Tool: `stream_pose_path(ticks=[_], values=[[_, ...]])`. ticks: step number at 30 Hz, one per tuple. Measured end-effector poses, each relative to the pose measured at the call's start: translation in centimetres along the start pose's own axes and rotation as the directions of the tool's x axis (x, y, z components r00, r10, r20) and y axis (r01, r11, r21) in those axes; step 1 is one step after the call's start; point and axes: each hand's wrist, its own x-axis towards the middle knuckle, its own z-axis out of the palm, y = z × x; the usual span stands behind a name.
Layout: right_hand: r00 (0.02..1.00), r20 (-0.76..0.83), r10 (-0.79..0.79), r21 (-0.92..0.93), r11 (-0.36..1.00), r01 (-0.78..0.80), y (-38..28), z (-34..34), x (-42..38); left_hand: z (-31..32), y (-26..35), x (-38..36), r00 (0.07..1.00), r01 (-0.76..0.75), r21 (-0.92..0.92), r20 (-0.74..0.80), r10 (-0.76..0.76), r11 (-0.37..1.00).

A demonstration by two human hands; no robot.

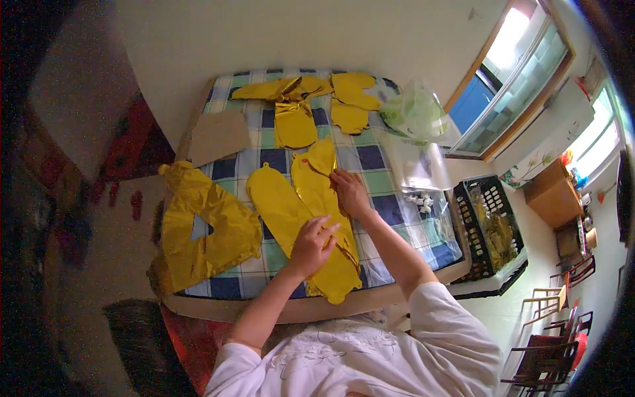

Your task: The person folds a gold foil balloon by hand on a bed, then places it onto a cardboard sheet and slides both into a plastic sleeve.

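Note:
A flat, uninflated gold foil balloon made of long crossing strips lies in front of me on a checked cloth. Its upper right part is folded over, and my right hand pinches that edge between the fingers. Lower down, my left hand rests over the middle of the same balloon with its fingers apart, gripping nothing that I can see. To the left lies another gold foil balloon, shaped like an A with a hole in it. Two more foil balloons, one T-like and one with rounded lobes, lie at the far side.
A checked cloth covers the table. On it are a brown cardboard piece, a green-white plastic bag, clear plastic sheets and small white bits. A black crate with gold foil stands at the right; chairs are beyond.

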Motion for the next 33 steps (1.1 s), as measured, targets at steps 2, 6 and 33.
stream_pose_path(ticks=[2, 6, 33], values=[[1.000, 0.006, 0.011, 0.008, 1.000, -0.011, -0.1, 0.0, -0.2, -1.7, 1.1, 1.5, 0.999, -0.031, 0.025, -0.026, 0.032, 0.999], [1.000, 0.008, -0.023, -0.090, 0.996, 0.024, -0.6, -0.6, -0.2, -1.8, -0.5, 7.1, 0.999, -0.039, 0.108, -0.017, 0.041, 0.993], [0.998, 0.039, 0.043, -0.012, 0.999, -0.043, 4.6, 2.0, 7.6, 6.7, -9.2, 8.9, 0.983, 0.117, 0.411, 0.081, -0.164, 0.904]])
